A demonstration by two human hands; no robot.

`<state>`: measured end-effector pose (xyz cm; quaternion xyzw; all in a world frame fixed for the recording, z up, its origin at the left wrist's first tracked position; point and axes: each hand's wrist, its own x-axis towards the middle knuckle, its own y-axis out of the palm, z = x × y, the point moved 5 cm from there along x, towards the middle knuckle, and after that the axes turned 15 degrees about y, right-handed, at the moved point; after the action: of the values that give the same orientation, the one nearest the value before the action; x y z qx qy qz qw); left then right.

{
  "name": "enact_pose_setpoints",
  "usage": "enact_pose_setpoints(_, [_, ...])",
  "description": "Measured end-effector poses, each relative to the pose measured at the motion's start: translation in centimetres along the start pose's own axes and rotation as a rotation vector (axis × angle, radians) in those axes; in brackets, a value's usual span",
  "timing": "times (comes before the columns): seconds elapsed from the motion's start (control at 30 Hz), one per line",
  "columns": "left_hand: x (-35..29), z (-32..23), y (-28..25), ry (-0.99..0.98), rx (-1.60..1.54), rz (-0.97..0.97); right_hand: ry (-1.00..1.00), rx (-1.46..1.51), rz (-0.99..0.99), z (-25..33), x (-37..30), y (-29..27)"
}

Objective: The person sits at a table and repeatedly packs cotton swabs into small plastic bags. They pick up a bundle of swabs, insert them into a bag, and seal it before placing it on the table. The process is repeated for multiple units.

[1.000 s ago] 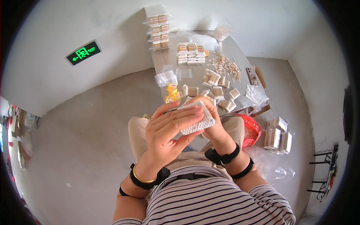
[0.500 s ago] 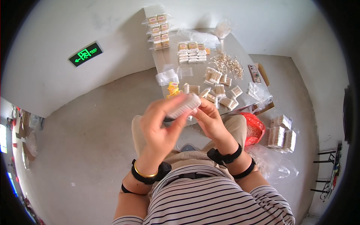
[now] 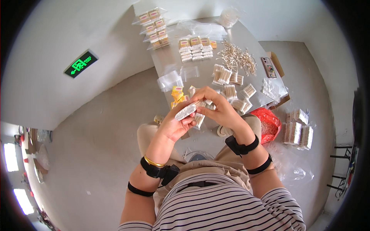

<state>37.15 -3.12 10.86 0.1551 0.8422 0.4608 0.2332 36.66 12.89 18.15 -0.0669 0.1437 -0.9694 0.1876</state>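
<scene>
Above my lap, at the table's near edge, my left hand (image 3: 169, 126) is closed around a bundle of cotton swabs (image 3: 185, 111), whose white tips face me. From the right, my right hand (image 3: 221, 108) reaches over with bent fingers and pinches the far end of the same bundle. Some sticks of a swab bundle (image 3: 199, 120) show just below the fingers; whether it is part of the held one I cannot tell. Beyond the hands lie more swab bundles (image 3: 230, 92) and small yellow cards (image 3: 178, 93).
The table (image 3: 212, 81) carries loose swabs (image 3: 238, 57), stacked packs (image 3: 195, 48), clear bags (image 3: 169, 81) and a phone (image 3: 268, 68). A tower of packs (image 3: 154, 30) stands far left. Right of my knee are a red bag (image 3: 268, 124) and piled bundles (image 3: 296, 133).
The swab bundle has turned from slanting up to the right, blurred, to showing its white tips toward me. My right hand has moved up and over it; the view has shifted slightly.
</scene>
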Motion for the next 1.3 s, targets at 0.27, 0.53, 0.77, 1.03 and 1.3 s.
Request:
enact_pose_setpoints(0.27, [3.5,-1.4,-6.9,0.064,0.43,-0.265,0.481,0.373,-0.382,-14.0,7.2,-11.2])
enact_pose_setpoints(0.53, [0.2,-2.9,-21.0,0.042,0.338,-0.508,0.648,0.313,-0.754,-22.4,18.7,-18.2])
enact_pose_setpoints(0.77, [0.8,-3.1,-20.9,0.074,-0.016,-0.312,0.863,0.537,-0.84,-24.3,22.2,-17.8])
enact_pose_setpoints(1.03, [1.4,-3.0,-20.5,0.077,-0.045,-0.275,0.772,0.227,-0.885,-26.0,23.4,-17.5])
enact_pose_setpoints(1.3, [1.1,-2.8,-20.7,0.079,-0.048,-0.234,0.721,0.123,-0.939,-26.3,18.5,-20.3])
